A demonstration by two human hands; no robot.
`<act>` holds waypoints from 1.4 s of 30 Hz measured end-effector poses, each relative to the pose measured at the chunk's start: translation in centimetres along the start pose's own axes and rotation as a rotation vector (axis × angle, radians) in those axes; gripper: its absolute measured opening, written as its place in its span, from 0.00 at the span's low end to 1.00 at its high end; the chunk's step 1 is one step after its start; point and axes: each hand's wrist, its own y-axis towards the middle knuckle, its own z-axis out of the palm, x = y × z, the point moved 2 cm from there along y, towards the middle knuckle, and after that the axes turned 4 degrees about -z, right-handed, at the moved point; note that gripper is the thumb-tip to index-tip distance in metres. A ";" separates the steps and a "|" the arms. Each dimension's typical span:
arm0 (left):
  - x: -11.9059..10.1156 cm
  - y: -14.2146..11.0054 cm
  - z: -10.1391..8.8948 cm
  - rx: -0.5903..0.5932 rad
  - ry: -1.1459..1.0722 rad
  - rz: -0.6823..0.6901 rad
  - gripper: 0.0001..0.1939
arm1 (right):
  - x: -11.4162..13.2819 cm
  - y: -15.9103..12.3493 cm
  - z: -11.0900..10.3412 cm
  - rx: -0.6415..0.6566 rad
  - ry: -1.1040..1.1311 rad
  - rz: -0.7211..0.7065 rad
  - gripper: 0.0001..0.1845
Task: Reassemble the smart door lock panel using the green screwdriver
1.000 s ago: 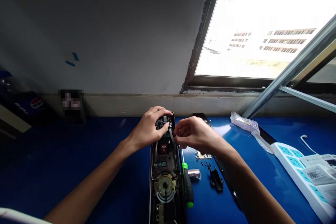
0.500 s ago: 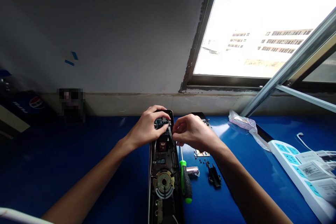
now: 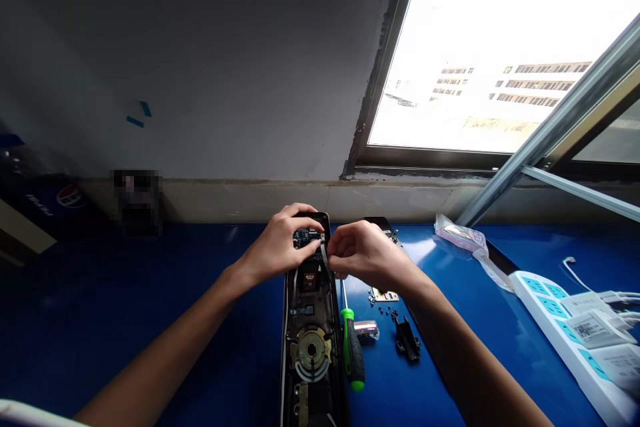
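Note:
An opened electronic door lock body [image 3: 311,347] lies lengthwise on the blue table, its dark casing showing a round brass-coloured mechanism near me. My left hand [image 3: 277,250] grips the lock's far end, with its fingers wrapped over a green circuit board [image 3: 307,237]. A thin flat cable [image 3: 325,257] runs down from that board. My right hand [image 3: 367,255] is curled beside the casing, its fingertips pinching at this cable. A green-handled screwdriver [image 3: 353,350] lies right of the lock, near several small screws [image 3: 385,311] and a small brass plate [image 3: 385,295].
A black plastic part [image 3: 407,340] and a pinkish small roll [image 3: 367,329] lie beside the screwdriver. Further right are a plastic bag [image 3: 460,237] and a white-and-blue power strip [image 3: 560,327] with plugs. A bright window [image 3: 480,60] and a wall rise behind the blue table [image 3: 150,293].
The whole view has drifted slightly as my head moved. Both hands stay at the lock's far end, with my left fingers sitting a little lower over the board.

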 end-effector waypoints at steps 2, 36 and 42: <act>0.0 0.0 -0.1 0.005 0.000 -0.005 0.10 | 0.0 0.0 -0.1 0.008 0.008 0.012 0.04; 0.3 0.1 0.4 -0.037 0.048 0.070 0.08 | -1.7 0.5 -0.4 -0.072 -0.025 0.014 0.06; 0.3 0.2 0.4 -0.064 0.034 0.099 0.08 | -1.7 0.6 -0.6 -0.045 -0.014 0.004 0.05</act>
